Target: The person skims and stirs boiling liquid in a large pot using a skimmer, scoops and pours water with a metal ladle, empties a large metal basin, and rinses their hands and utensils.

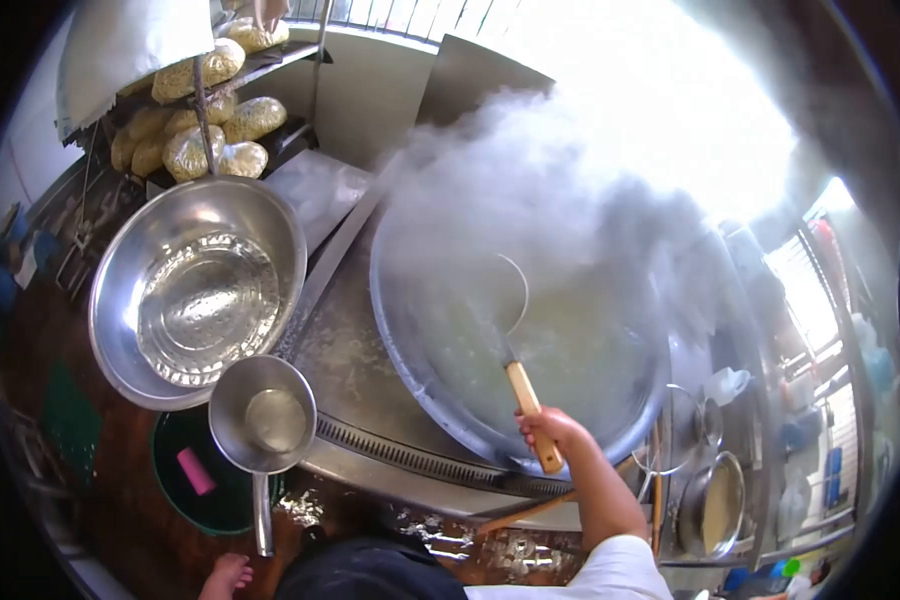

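My right hand (pixel 550 430) is wrapped round the flat wooden handle of a skimmer (pixel 519 382). The curved rim of the skimmer shows over a huge round pot (pixel 420 388) of pale, steaming liquid; steam blurs the rest of its head. Low at the left edge of my body hangs my left hand (pixel 232 572), fingers loosely bent, with nothing seen in it. Above that hand is a metal saucepan (pixel 232 400) with a long handle pointing toward me. A wide steel basin (pixel 120 300) with clear liquid stands just beyond the saucepan.
A dark green tub (pixel 175 500) holding a pink object (pixel 196 472) is partly under the saucepan. Filled bags (pixel 192 150) sit on shelves at the back left. Right of the pot are a wire-rimmed strainer (pixel 670 468) and a steel bowl (pixel 720 505). Thick steam hides the far side.
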`<act>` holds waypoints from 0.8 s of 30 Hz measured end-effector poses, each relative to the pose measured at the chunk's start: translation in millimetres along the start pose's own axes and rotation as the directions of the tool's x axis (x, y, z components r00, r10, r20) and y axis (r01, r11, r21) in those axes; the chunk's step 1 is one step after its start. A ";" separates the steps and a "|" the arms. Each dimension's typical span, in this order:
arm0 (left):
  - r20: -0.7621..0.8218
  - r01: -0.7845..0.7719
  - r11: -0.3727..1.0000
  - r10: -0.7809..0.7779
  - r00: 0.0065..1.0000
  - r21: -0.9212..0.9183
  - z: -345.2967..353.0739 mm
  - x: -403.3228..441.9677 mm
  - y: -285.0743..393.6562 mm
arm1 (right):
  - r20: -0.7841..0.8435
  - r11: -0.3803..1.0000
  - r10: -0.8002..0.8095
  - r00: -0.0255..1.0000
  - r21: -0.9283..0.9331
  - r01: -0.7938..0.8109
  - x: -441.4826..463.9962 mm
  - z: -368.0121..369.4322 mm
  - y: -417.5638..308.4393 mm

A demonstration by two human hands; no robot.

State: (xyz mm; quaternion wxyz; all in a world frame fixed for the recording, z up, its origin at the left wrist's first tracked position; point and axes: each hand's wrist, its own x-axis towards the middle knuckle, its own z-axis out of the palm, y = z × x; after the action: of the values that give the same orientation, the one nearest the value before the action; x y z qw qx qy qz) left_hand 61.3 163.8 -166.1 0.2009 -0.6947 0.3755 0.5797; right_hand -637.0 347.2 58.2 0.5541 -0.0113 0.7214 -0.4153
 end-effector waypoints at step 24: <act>0.036 -0.175 0.978 0.172 0.984 0.113 -18.1 29.9 83.3 | -0.624 0.916 -0.261 0.737 0.080 0.392 -119.3 -70.8 31.8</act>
State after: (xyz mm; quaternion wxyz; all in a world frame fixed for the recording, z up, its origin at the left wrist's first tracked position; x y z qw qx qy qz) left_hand 11.7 89.2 -177.2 0.1943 -0.6390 0.4649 0.5811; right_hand -634.2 466.5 135.9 0.2125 0.0514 0.7987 -0.5606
